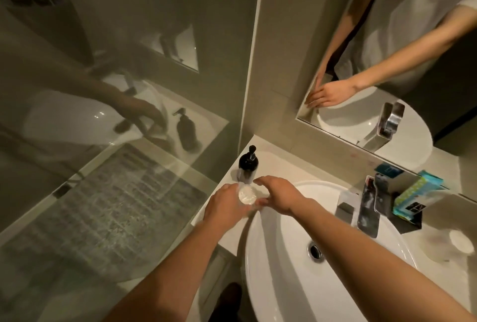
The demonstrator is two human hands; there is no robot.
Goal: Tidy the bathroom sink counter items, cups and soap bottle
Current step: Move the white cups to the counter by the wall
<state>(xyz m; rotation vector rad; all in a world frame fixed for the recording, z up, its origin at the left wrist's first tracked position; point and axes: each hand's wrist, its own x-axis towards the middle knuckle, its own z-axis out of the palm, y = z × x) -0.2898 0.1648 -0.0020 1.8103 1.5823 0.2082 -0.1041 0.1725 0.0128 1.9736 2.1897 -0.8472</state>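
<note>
A clear glass cup [247, 194] stands on the white counter [278, 164] left of the sink, just in front of the black pump soap bottle [248, 164]. My left hand [224, 205] wraps the cup from its near left side. From the right, my right hand [277, 196] reaches over, its thumb and fingers curved around the cup's rim and right side. A second clear cup [450, 240] stands on the counter at the far right of the sink.
The white oval sink [284, 283] with its drain fills the lower middle. A chrome faucet [367, 208] stands behind it, beside a black tray [410, 223] holding teal packets. A mirror hangs above, and a glass shower screen stands at the left.
</note>
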